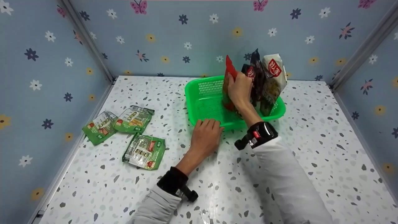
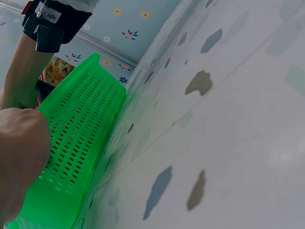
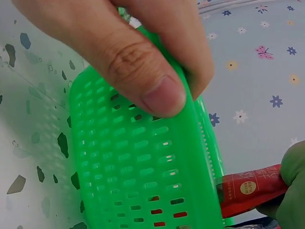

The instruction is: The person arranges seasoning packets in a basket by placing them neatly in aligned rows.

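Note:
My left hand (image 1: 206,133) grips the front rim of a green plastic basket (image 1: 199,115). In the right wrist view the left thumb (image 3: 164,98) lies over the outside of that rim, with fingers on the inner side. My right hand (image 1: 242,88) pinches a red food packet (image 1: 229,67) near its top, and the packet stands upright inside the basket. Right beside it in the basket stand dark packets (image 1: 257,70) and a white-topped packet (image 1: 274,77), partly hidden by the right hand and forearm. The red packet (image 3: 250,188) also shows in the right wrist view.
Three green packets lie flat on the speckled tabletop at the left: one packet (image 1: 101,127), another overlapping it (image 1: 133,119), and a nearer packet (image 1: 146,152). Flowered panels (image 1: 199,37) wall the table at the back and both sides.

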`<state>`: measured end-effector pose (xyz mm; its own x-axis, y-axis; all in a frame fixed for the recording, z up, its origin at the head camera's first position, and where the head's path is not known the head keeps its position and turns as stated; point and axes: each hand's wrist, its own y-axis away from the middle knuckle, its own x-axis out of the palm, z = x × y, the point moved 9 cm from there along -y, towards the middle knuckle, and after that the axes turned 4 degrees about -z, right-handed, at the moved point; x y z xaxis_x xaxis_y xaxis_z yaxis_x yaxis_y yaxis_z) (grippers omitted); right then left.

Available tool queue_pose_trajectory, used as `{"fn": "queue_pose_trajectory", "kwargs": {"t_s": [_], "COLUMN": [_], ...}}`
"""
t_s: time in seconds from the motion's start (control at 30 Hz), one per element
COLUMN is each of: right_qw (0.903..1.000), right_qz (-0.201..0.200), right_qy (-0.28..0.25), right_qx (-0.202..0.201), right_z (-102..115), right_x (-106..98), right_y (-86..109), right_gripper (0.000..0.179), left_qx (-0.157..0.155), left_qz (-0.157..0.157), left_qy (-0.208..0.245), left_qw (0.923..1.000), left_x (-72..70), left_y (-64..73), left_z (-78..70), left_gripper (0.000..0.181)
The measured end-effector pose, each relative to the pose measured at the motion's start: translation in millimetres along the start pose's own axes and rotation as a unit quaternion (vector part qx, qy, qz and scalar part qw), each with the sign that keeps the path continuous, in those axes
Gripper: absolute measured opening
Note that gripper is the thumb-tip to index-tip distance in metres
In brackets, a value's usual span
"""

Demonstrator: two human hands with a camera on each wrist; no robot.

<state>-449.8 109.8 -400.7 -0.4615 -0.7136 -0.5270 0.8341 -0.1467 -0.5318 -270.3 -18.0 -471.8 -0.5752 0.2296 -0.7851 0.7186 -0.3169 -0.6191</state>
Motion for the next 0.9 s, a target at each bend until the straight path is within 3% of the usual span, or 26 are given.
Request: {"fn": "queue_pose_trajectory", "kwargs": {"t_s": [0.27, 0.47, 0.67, 0.9], "right_qw": [0.9984, 0.9957, 0.9921, 0.9907], "right_qz": [-0.003, -0.002, 0.010, 0.018], "right_qy": [-0.046, -0.076, -0.116, -0.130], "right_qx": [0.033, 0.053, 0.048, 0.034], "right_z": [27.7, 27.7, 25.8, 28.6], "right_x": [-24.2, -26.1, -24.2, -27.9], "right_y": [7.7, 8.2, 8.4, 9.9], "right_gripper": [0.038, 0.059, 0.081, 0.087], "left_qx": [-0.004, -0.004, 0.000, -0.004], "left_qz": [0.008, -0.003, -0.018, -0.011], "left_qy": [0.003, 0.004, -0.006, 0.002], "left_qw": [1.0000, 1.0000, 0.9998, 0.9999], "left_x": [0.0, 0.4, -2.1, -2.9], "left_y": [-1.4, -0.7, -0.1, -0.3], "left_z": [1.0, 0.3, -0.7, -0.4], "left_gripper": [0.029, 0.027, 0.027, 0.027]}}
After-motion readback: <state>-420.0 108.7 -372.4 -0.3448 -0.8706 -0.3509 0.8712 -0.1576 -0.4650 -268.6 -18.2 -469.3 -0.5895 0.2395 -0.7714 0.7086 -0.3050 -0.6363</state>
